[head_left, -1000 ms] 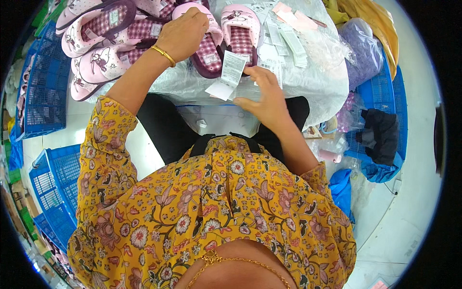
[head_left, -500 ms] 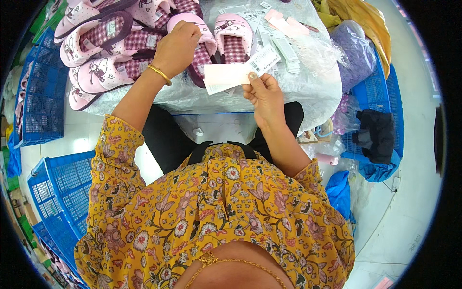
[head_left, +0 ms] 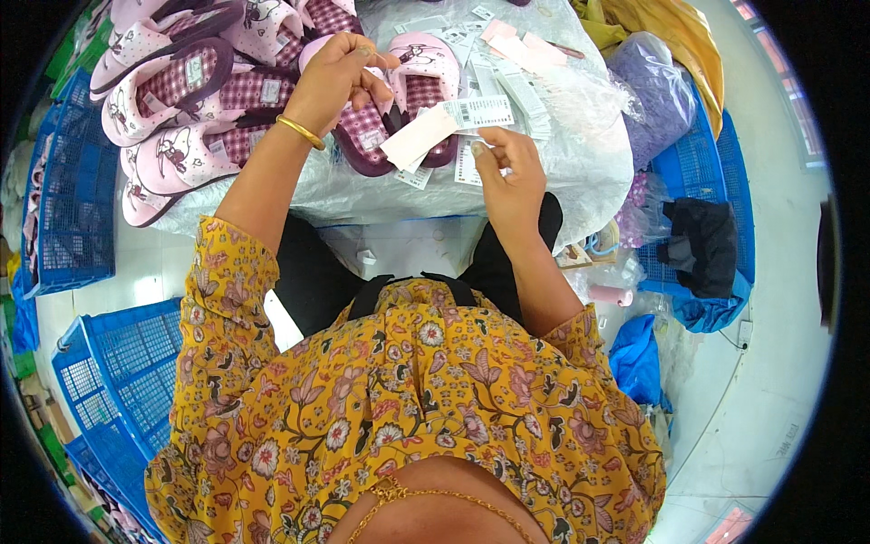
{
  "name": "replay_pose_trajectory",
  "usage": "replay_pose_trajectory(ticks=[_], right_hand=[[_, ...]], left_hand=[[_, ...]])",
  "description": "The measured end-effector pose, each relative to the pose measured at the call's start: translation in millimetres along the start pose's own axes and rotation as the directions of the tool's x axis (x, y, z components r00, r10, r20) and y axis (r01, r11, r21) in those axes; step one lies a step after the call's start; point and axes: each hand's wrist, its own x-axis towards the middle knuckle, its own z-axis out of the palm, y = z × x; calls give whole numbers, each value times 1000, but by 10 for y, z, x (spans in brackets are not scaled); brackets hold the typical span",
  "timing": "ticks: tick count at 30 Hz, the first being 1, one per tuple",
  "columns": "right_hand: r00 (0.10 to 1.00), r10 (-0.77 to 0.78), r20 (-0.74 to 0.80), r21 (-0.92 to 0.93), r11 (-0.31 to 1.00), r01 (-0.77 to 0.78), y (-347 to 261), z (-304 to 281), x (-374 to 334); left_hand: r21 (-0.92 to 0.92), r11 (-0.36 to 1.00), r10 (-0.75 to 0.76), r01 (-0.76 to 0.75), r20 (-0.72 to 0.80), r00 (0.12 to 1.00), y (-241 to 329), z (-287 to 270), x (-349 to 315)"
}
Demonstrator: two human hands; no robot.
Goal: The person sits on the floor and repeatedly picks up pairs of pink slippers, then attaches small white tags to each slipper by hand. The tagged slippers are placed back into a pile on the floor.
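My left hand [head_left: 343,80] is above the pink slippers with its fingers curled in a pinch; what lies between the fingertips is too small to make out. Under it is a pair of pink slippers with plaid purple insoles, one slipper [head_left: 362,134] partly covered by the hand and the other slipper [head_left: 428,68] beside it. Across their heel ends lie a pale pink card [head_left: 418,138] and a white printed tag [head_left: 483,111], overlapping. Just right of these, my right hand [head_left: 513,172] has its thumb and fingers apart, with nothing visible in them.
More pink slippers [head_left: 186,150] pile up on the table's left. Loose printed tags [head_left: 521,86] and pink cards [head_left: 526,47] lie on the plastic-covered table [head_left: 589,172]. Blue crates [head_left: 72,190] stand on the left; a bagged purple bundle [head_left: 654,91] and dark cloth [head_left: 702,245] are right.
My right hand has let go of the card and tag, which now rest tilted over the slipper heels. My left hand's fingers have shifted slightly right and uncurled a little.
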Motion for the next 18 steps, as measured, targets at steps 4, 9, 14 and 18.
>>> replay_pose_trajectory(ticks=[4, 9, 14, 18], right_hand=[[989, -136, 61, -133, 981, 144, 16, 103, 162], [961, -241, 134, -294, 917, 271, 52, 164, 322], [957, -238, 168, -328, 902, 282, 135, 221, 396], [949, -206, 239, -369, 885, 285, 145, 239, 435]], left_hand=[[-197, 980, -24, 32, 45, 999, -39, -1, 7], [-208, 978, -29, 32, 18, 999, -33, -6, -8], [-134, 991, -16, 17, 7, 1000, -89, 41, -26], [-33, 999, 31, -30, 41, 999, -108, 40, -61]])
